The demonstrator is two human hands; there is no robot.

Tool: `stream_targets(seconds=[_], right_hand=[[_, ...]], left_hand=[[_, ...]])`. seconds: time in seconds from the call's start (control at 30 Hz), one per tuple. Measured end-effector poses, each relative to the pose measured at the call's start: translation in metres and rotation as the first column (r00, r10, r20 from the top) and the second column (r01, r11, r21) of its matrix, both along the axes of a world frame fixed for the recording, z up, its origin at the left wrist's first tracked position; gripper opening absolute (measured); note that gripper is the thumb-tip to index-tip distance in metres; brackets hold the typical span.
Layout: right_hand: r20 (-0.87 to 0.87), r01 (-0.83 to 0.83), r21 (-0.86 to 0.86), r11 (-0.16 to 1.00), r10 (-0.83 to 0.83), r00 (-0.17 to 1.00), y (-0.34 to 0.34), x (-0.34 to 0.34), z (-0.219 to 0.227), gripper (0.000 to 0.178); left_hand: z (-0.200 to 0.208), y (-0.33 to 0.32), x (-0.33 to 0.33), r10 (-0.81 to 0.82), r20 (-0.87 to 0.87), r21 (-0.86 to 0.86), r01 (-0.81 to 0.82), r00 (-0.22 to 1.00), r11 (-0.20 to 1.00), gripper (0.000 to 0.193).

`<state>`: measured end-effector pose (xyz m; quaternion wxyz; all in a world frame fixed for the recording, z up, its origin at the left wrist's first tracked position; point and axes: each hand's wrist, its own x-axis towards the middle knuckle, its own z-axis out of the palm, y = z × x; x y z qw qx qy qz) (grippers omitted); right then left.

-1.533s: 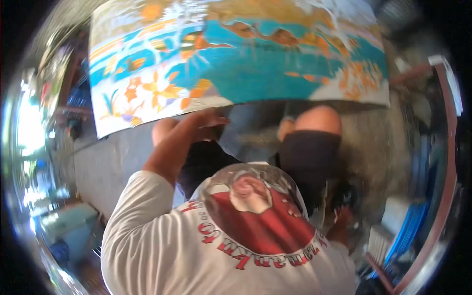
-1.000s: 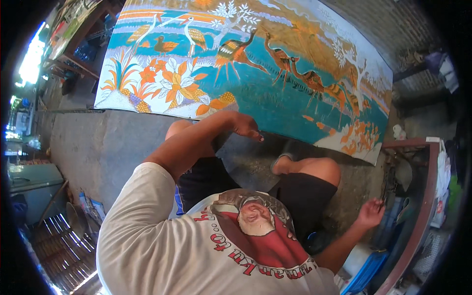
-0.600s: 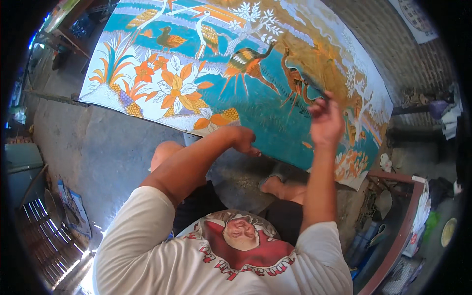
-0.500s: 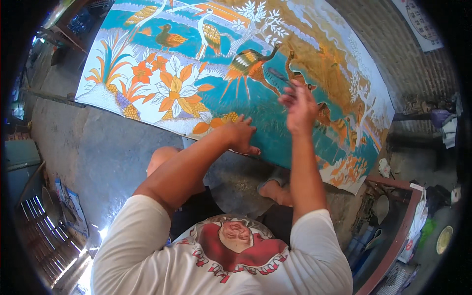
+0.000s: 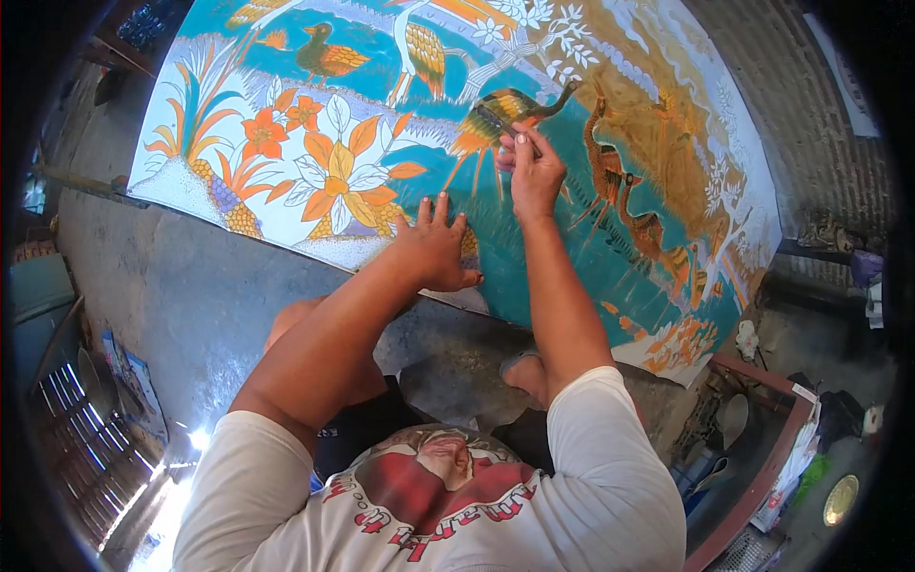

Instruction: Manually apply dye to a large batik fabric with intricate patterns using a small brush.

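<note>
A large painted canvas (image 5: 534,276) with teal water, birds and orange-and-white flowers lies spread out before me. My left hand (image 5: 437,250) rests palm down near its front edge, fingers spread, just right of the big flower (image 5: 335,186). Pinched in my right hand (image 5: 534,176) is a dark slim tool (image 5: 498,122), slanting up and left over the long-legged bird (image 5: 519,103) with yellow and dark feathers. Its exact kind is unclear. Whether its tip touches the painted surface, I cannot tell.
A reddish wooden frame (image 5: 777,381) with utensils and papers beside it stands at the lower right. Grey concrete floor (image 5: 205,276) runs below the canvas on the left. A slatted panel (image 5: 95,458) is at lower left; a corrugated wall (image 5: 786,105) rises at right.
My right hand has moved left with the dark tool, from beside the dark birds to over the long-legged bird. The left hand has shifted slightly left along the canvas edge and spread its fingers.
</note>
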<state>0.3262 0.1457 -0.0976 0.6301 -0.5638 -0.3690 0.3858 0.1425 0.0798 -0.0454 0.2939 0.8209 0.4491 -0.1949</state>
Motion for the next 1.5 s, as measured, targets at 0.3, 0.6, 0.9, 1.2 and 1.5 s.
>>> stream_targets(seconds=[0.3, 0.6, 0.9, 1.2, 1.5], right_hand=[[0.091, 0.02, 0.036, 0.999, -0.023, 0.996, -0.005, -0.006, 0.005, 0.023], [0.119, -0.039, -0.037, 0.999, 0.043, 0.992, -0.015, -0.011, 0.006, 0.023], [0.129, 0.008, 0.035, 0.999, -0.013, 0.992, -0.01, -0.014, 0.011, 0.023], [0.188, -0.039, -0.017, 0.999, 0.041, 0.981, -0.02, -0.022, 0.009, 0.022], [0.185, -0.033, -0.009, 0.999, 0.034, 0.982, -0.026, -0.026, 0.004, 0.022]], left_hand=[[0.004, 0.0, 0.002, 0.02, -0.025, -0.066, -0.021, 0.999, 0.998, 0.109], [0.003, 0.001, 0.004, 0.03, -0.039, -0.069, -0.033, 0.999, 0.997, 0.108], [0.001, 0.003, 0.002, 0.026, -0.048, -0.077, -0.03, 0.998, 0.997, 0.105], [0.006, 0.004, 0.002, 0.039, -0.06, -0.09, -0.044, 0.997, 0.995, 0.104], [0.007, 0.006, 0.005, 0.054, -0.075, -0.133, -0.064, 0.996, 0.989, 0.108]])
